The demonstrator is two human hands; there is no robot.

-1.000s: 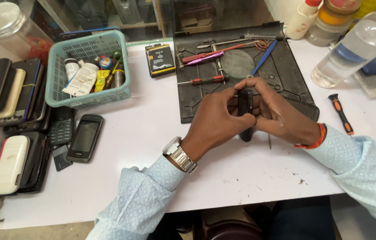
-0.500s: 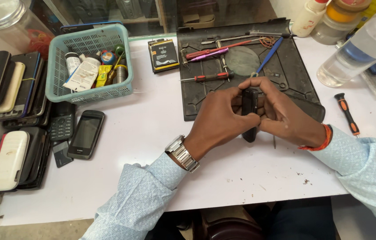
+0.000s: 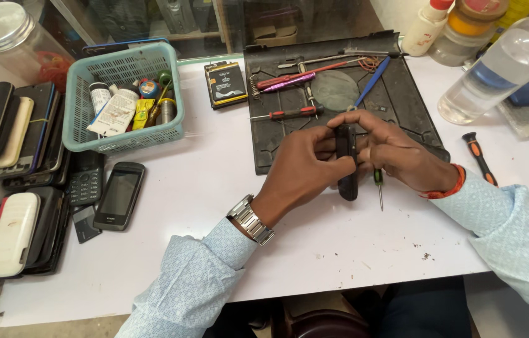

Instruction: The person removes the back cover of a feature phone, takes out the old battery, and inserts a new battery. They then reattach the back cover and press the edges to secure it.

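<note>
Both hands hold a small black phone (image 3: 346, 164) edge-up over the front of a dark work mat (image 3: 408, 106). My left hand (image 3: 305, 168), with a metal watch on its wrist, grips the phone from the left. From the right, my right hand (image 3: 396, 156) clasps it, fingers curled over the top. A thin screwdriver (image 3: 378, 186) lies on the white table just under my right hand.
A teal basket (image 3: 83, 128) of small bottles stands at the left, with stacked phones (image 3: 11, 144) beyond it and a black phone (image 3: 118, 195) in front. On the mat lie several tools, a red-handled screwdriver (image 3: 289, 114) among them. A clear bottle (image 3: 496, 69) and an orange-handled screwdriver (image 3: 478, 156) are at the right.
Both hands stay on the phone with small finger shifts. The view has drifted a little, so the hands sit slightly lower and more central.
</note>
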